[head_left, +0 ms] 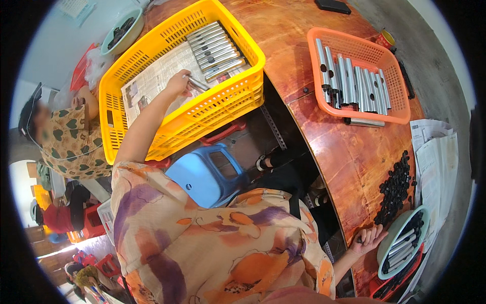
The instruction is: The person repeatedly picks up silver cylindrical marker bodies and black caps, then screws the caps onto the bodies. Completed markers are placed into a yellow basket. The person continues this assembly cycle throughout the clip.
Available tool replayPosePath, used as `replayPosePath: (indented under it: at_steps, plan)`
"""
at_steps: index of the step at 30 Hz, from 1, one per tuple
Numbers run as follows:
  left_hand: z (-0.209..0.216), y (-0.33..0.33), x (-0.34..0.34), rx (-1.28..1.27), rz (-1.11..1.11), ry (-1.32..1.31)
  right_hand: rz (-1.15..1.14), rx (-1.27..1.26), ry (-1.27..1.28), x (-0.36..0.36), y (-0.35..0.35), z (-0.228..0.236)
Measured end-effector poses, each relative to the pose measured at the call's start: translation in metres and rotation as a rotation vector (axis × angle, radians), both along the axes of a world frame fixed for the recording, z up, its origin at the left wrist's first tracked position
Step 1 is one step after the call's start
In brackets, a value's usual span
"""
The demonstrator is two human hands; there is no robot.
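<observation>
My left hand point(178, 84) reaches into a yellow plastic basket point(238, 88) and is shut on a short metal tube point(197, 83) above the newspaper lining point(152, 81). A row of several metal tubes point(215, 48) lies at the basket's far end. My right hand point(369, 238) rests with curled fingers on the edge of the brown wooden table point(344, 157), beside a green bowl point(392, 240) of tubes and black caps. A pile of small black caps point(397, 187) lies just beyond it. Whether that hand holds a cap is unclear.
An orange basket point(400, 109) holds several metal tubes, with a loose tube point(364, 122) beside it. Newspapers point(435, 162) lie at the table's right. A blue stool point(207, 172) stands below the yellow basket. Another person in a heart-patterned shirt point(76, 137) sits at the left, near a green bowl point(121, 33).
</observation>
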State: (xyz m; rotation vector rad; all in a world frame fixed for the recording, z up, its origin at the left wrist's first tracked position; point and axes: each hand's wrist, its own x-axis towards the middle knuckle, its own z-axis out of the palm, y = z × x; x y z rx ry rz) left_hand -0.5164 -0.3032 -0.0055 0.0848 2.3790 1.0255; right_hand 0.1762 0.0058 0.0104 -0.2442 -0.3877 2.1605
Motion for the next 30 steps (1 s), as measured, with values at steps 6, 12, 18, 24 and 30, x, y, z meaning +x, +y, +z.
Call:
replayPosePath:
  at_steps: [6, 12, 18, 24, 30]
  plan:
    - [0.026, -0.011, 0.013, -0.693, -0.849, 0.897, -0.024, 0.006, -0.028, 0.006, 0.002, -0.004]
    - [0.029, -0.019, 0.016, -0.622, -0.924, 0.954, 0.039, -0.011, 0.018, -0.006, -0.001, 0.006]
    - [0.053, -0.005, 0.026, -0.357, -0.801, 0.961, 0.022, -0.041, 0.01, -0.005, -0.003, 0.007]
    - [0.054, 0.053, 0.048, -0.394, -0.855, 0.887, -0.008, -0.033, 0.014, -0.001, -0.001, 0.002]
    - [0.028, 0.077, 0.044, -0.737, -0.932, 0.919, -0.041, -0.078, -0.013, -0.001, -0.001, 0.004]
